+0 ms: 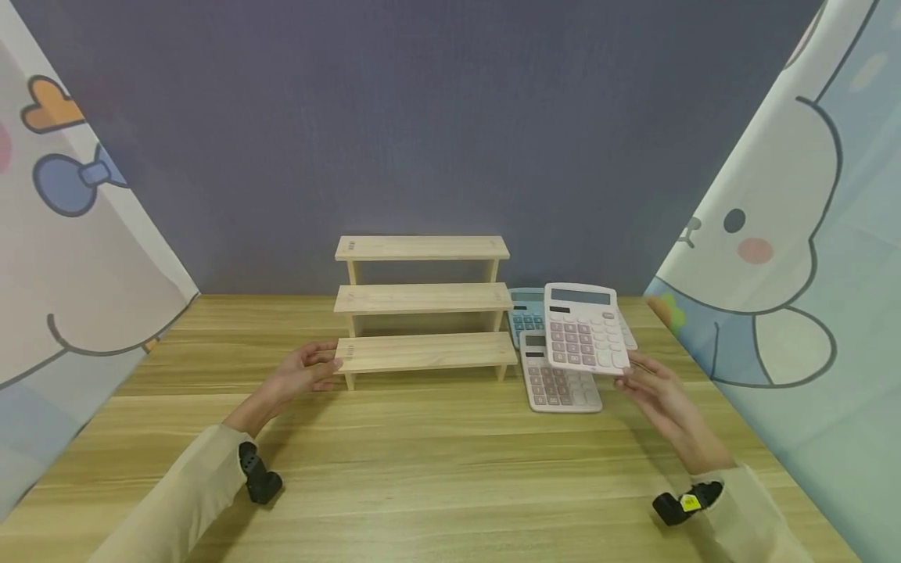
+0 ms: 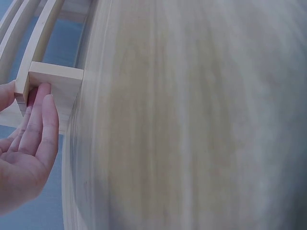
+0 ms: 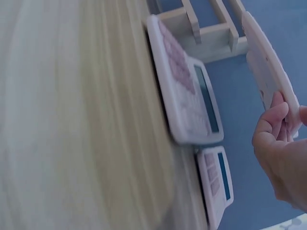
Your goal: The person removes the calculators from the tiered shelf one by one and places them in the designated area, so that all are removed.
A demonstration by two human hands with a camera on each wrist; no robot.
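Observation:
A three-tier wooden step rack stands against the back of the table. My left hand grips the left end of its lowest tier; in the left wrist view the thumb is on the board's upper face and the fingers are underneath. With my right hand I pinch a white calculator with pink keys by its lower right corner. It is raised off the table, seen nearly edge-on in the right wrist view. Partly covered by it are another pink-keyed calculator, a blue calculator and a pale one.
The wood-grain table runs up to a dark blue-grey back panel. Cartoon-printed curtains hang along both sides. The lying calculators are close to the rack's right end.

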